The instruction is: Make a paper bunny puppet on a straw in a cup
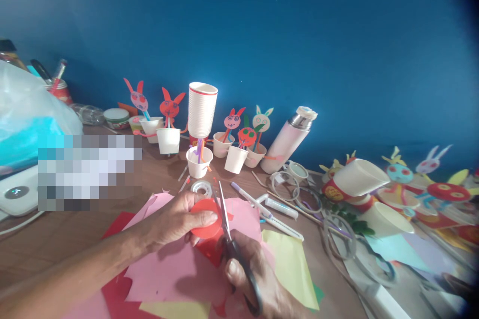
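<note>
My left hand pinches a round piece of red paper between thumb and fingers, with the thumb lying across it. My right hand grips black-handled scissors, whose narrow blades rise to the disc's right edge. Loose sheets of pink paper, red paper and yellow paper lie overlapping beneath both hands. A roll of clear adhesive tape sits just beyond my left hand.
Paper cups with paper rabbit figures stand along the blue wall beside a tall stack of white cups and a pink thermos flask. Marker pens lie right of the scissors. More cups and rabbits crowd the right. A plastic bag sits left.
</note>
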`<action>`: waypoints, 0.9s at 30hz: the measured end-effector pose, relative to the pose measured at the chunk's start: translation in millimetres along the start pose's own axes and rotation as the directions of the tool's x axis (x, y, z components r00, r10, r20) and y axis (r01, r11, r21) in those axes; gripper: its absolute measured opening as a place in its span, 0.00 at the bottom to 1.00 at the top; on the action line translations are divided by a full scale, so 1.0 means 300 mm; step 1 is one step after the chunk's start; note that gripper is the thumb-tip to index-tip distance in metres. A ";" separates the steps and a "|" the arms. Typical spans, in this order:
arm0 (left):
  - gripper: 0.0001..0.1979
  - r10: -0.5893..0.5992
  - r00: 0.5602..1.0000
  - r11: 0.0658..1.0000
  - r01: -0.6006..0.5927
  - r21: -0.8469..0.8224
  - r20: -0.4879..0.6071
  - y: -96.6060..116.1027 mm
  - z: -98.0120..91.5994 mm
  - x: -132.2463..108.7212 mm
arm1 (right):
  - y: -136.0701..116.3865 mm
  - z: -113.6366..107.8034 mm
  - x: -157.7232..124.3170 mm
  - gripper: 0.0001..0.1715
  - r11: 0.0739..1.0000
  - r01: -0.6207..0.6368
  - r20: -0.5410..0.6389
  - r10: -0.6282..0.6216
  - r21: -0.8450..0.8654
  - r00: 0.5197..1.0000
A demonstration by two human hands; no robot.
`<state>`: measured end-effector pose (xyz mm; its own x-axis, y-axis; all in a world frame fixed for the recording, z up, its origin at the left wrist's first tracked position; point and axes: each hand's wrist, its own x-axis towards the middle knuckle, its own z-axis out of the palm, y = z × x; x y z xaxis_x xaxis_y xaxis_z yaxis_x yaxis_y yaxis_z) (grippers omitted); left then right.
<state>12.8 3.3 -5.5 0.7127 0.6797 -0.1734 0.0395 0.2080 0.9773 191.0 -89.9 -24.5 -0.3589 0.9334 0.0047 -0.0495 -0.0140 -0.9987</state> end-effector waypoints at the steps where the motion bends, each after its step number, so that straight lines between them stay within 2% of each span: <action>1: 0.17 0.000 1.000 1.000 0.000 -0.001 0.004 -0.001 -0.001 0.000 | 0.001 0.001 0.000 0.28 1.000 -0.001 0.006 0.001 0.008 1.000; 16: 0.16 -0.038 0.997 0.999 0.038 0.002 0.071 0.009 -0.017 -0.004 | 0.017 0.002 -0.002 0.27 0.998 0.028 -0.002 -0.028 0.050 1.000; 23: 0.17 -0.083 0.996 0.996 0.083 0.016 0.027 -0.017 -0.035 0.006 | 0.021 0.001 -0.003 0.28 1.000 0.011 -0.011 -0.011 0.006 1.000; 27: 0.15 -0.077 0.996 0.997 0.076 0.021 0.046 -0.019 -0.036 0.005 | 0.021 -0.004 -0.002 0.27 1.000 0.008 -0.025 -0.008 -0.013 1.000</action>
<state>6.2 10.8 -12.6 0.7392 0.6283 -0.2426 0.1084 0.2445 0.9636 192.0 -90.3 -30.7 -0.3353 0.9420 0.0117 -0.0401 -0.0019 -0.9992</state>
